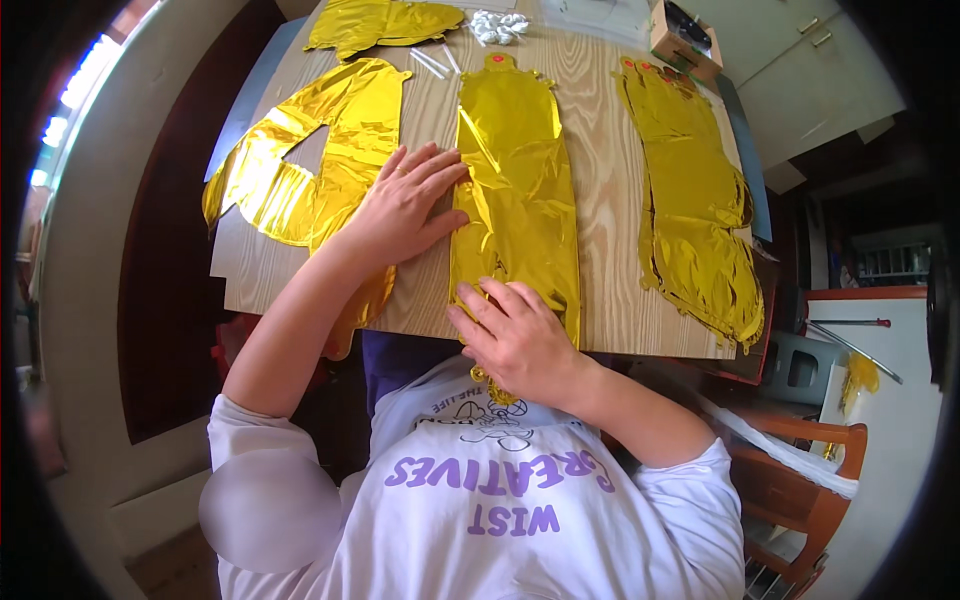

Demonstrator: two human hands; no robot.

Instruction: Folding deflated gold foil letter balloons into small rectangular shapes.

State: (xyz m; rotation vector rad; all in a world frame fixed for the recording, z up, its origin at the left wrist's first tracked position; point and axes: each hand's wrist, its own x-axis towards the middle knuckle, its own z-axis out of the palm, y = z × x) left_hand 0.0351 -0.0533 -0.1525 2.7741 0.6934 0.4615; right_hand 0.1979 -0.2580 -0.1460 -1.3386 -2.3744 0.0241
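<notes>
A flat, uninflated gold foil balloon [520, 200] lies lengthwise on the wooden table before me, its near end hanging over the edge. My left hand [415, 195] lies with fingers spread across the bare wood, fingertips touching the balloon's left edge. Lower down, my right hand [520, 335] rests on the balloon near the table edge, fingers bent; whether they pinch the foil is hidden. To the left lies another gold foil balloon [365, 130], with a triangular opening and a long strip running toward me. A stack of folded gold foil balloons [690, 180] lies on the right.
More gold foil [375, 25] lies at the far left of the table [610, 250], near white sticks [430, 62] and a heap of white pieces [498, 28]. A small box [685, 40] holds a dark object. A wooden chair [800, 470] stands at my right.
</notes>
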